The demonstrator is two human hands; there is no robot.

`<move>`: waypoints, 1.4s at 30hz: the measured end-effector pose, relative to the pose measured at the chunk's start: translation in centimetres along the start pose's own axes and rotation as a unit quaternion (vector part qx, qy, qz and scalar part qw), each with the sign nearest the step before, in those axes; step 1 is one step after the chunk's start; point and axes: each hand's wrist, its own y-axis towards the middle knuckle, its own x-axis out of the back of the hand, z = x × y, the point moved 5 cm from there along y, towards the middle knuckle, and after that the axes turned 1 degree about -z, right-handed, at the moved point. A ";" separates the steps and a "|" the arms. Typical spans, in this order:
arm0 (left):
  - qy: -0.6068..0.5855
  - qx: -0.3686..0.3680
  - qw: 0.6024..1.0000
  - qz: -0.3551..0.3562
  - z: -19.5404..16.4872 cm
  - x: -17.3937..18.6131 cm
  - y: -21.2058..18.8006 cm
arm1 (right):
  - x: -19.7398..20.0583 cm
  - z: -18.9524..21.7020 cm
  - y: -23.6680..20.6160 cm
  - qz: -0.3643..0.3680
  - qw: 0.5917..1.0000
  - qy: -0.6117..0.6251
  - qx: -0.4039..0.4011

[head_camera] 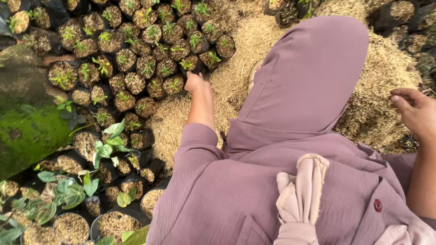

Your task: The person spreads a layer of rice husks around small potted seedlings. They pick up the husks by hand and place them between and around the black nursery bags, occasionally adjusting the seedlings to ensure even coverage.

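Note:
My left hand [194, 81] reaches forward to the edge of a cluster of small black seedling bags [150, 68]. It rests beside a bag with a green sprout [173, 85]. Its fingers are curled under and hidden, so a grip cannot be made out. My right hand [415, 111] hovers at the right edge over a mound of pale rice husk [377, 90], fingers loosely apart and holding nothing. My raised knee in mauve cloth [313, 68] fills the middle and hides the ground behind it.
Several black bags topped with husk and holding small seedlings crowd the left half. Larger leafy plants [106, 145] stand at lower left. A mossy green surface [27, 131] lies at far left. More dark bags [399, 13] line the top right.

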 end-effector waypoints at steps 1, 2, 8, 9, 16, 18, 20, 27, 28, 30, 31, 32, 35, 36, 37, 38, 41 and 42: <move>0.031 0.012 0.999 -0.018 0.2 0.3 -0.1 | -0.1 -0.8 0.2 0.002 1.000 0.007 0.001; 0.061 0.026 0.997 -0.034 0.3 0.6 -0.2 | -0.1 -1.6 0.5 0.003 1.000 0.013 0.003; 0.023 0.014 0.999 0.032 0.9 0.8 1.2 | -0.3 -3.7 1.3 0.030 0.999 0.019 0.013; 0.013 -0.012 0.999 0.042 1.0 1.0 1.6 | -0.4 -3.7 1.4 0.034 0.999 0.023 0.020; -0.061 -0.045 0.996 0.048 0.7 0.3 2.2 | -0.7 -3.2 1.7 0.044 0.998 0.035 0.041; -0.032 -0.022 0.999 0.038 0.0 -0.2 1.7 | -0.8 -2.9 1.8 0.044 0.997 0.034 0.046; -0.005 -0.003 0.999 0.035 -0.4 -0.3 1.1 | -0.8 -2.8 1.8 0.044 0.998 0.028 0.046; -0.051 -0.084 0.991 0.086 1.2 1.2 -1.3 | -0.6 -3.2 1.7 0.046 0.998 0.011 0.046; -0.070 -0.081 0.990 0.094 1.5 1.1 -1.2 | -0.7 -3.1 1.7 0.046 0.998 0.016 0.049; -0.092 -0.085 0.985 0.120 1.4 0.9 -0.8 | -0.8 -2.8 1.8 0.051 0.997 0.028 0.053; -0.093 -0.091 0.981 0.141 1.1 0.5 -0.5 | -0.9 -2.6 1.9 0.053 0.996 0.036 0.054; -0.092 -0.098 0.977 0.164 0.9 -0.1 -0.2 | -1.0 -2.2 1.8 0.054 0.996 0.045 0.054; -0.127 -0.065 0.972 0.184 0.2 -1.2 0.9 | -0.9 -0.1 1.5 0.037 0.998 0.013 0.048; -0.118 -0.056 0.975 0.180 0.1 -1.4 0.9 | -0.6 0.7 1.2 0.036 0.998 -0.040 0.035; -0.105 -0.046 0.977 0.179 0.5 -1.2 1.0 | 0.0 1.5 0.8 0.030 0.995 -0.092 0.018; -0.086 -0.037 0.978 0.186 0.9 -1.2 0.9 | 0.3 2.2 0.4 0.023 0.989 -0.143 -0.004; -0.012 -0.001 0.979 0.206 2.7 -0.3 0.2 | -0.2 4.9 -0.1 0.017 0.983 -0.185 0.000; 0.014 0.013 0.977 0.213 3.4 -0.1 -0.3 | -0.4 6.2 -0.1 0.012 0.984 -0.170 0.054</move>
